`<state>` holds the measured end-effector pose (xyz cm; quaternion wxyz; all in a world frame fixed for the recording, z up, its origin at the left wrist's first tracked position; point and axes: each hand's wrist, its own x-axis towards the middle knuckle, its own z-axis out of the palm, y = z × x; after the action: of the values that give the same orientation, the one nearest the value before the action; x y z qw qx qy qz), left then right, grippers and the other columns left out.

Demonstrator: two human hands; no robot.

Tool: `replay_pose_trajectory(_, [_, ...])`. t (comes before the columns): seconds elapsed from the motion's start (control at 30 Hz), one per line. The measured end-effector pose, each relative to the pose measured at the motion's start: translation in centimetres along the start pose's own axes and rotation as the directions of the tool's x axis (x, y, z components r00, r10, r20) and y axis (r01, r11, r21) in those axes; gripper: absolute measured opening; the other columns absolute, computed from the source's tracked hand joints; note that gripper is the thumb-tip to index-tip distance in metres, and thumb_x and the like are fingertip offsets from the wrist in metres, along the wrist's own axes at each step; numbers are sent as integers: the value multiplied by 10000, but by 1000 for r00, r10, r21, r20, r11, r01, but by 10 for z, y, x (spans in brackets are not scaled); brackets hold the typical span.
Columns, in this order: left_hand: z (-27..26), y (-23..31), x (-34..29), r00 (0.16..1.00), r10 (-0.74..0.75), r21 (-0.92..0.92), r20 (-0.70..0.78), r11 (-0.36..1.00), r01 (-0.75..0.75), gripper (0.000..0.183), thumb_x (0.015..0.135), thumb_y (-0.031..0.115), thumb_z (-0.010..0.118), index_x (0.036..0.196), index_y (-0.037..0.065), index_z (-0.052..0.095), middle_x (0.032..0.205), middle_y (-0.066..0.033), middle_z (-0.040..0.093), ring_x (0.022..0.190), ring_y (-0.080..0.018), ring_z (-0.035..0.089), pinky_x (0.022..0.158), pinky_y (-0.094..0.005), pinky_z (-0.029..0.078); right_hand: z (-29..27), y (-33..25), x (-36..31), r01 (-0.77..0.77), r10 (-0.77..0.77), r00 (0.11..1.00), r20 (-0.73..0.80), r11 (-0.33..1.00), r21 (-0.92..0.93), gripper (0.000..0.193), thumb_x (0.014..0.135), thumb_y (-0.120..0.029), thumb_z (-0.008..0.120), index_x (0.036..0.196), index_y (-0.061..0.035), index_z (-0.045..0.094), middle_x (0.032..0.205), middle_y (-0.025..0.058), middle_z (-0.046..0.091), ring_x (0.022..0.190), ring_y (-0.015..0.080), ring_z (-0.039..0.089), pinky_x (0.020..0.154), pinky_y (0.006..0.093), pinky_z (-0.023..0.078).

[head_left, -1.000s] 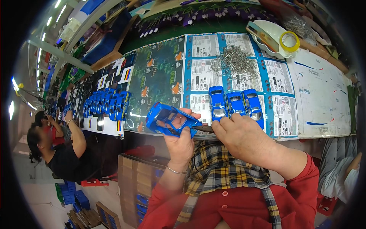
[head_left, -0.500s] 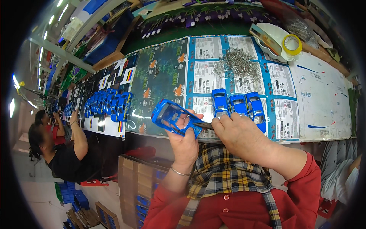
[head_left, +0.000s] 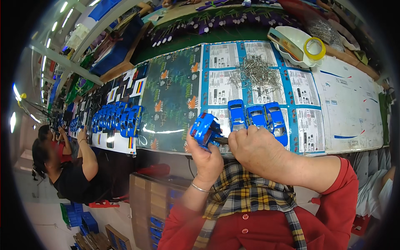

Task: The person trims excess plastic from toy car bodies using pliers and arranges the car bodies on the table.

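A blue toy car body (head_left: 203,127) is gripped in my left hand (head_left: 207,163), tilted so that one end faces up toward me. My right hand (head_left: 259,151) is closed around a dark narrow-nosed tool (head_left: 223,141) that looks like pliers; most of it is hidden in the fist. The tool's tip reaches the car body, and where exactly it touches is hidden. Just beyond my right hand, three blue toy cars stand side by side: a left one (head_left: 236,113), a middle one (head_left: 256,116) and a right one (head_left: 276,124).
Loose thin metal pins (head_left: 259,73) lie piled on the printed table cover (head_left: 216,88). A white bowl (head_left: 287,35) with a roll of yellow tape (head_left: 314,48) stands at the far right. Several blue cars (head_left: 118,118) line the table at left, near a person in black (head_left: 73,175).
My left hand has turned the car body from showing its hollow underside to standing end-up, and shifted it right. The tool in my right hand stays against it.
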<state>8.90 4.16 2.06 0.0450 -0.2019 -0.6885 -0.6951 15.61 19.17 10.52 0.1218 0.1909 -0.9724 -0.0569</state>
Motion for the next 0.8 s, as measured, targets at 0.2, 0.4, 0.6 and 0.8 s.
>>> replay_pose_trajectory(0.2, [0, 7, -3, 993, 3, 74, 117, 997, -12, 692, 745, -211, 371, 1393, -7, 241, 1248, -140, 459, 1092, -202, 539, 914, -320, 487, -4, 3, 2, 43, -41, 998, 47, 998, -40, 132, 752, -158, 610, 793, -36, 580, 683, 45, 541, 605, 158, 546, 497, 271, 440])
replay_pose_trajectory(0.4, [1, 5, -5, 987, -8, 103, 159, 995, -9, 701, 735, -233, 368, 1382, 12, 256, 1224, -136, 466, 1097, -202, 540, 897, -301, 499, -5, 13, 8, 94, -100, 986, 136, 994, 52, 133, 740, -157, 636, 791, -36, 617, 720, 73, 614, 663, 190, 608, 536, 279, 471])
replay_pose_trajectory(0.6, [-5, -2, -7, 984, 34, 212, 175, 975, -72, 704, 731, -214, 350, 1389, 13, 244, 1219, -148, 463, 1116, -206, 532, 907, -317, 493, -24, 17, 29, 220, -272, 918, 290, 955, 199, 148, 708, -109, 672, 828, -23, 662, 771, 91, 653, 733, 207, 657, 608, 285, 518])
replay_pose_trajectory(0.8, [-2, 8, -3, 995, -59, -12, 84, 998, 60, 686, 726, -183, 301, 1375, 33, 248, 1174, -141, 459, 1085, -225, 543, 865, -326, 529, -17, 24, 33, 202, -303, 871, 386, 938, 280, 169, 728, -94, 656, 875, -13, 677, 789, 108, 672, 740, 229, 678, 616, 331, 537])
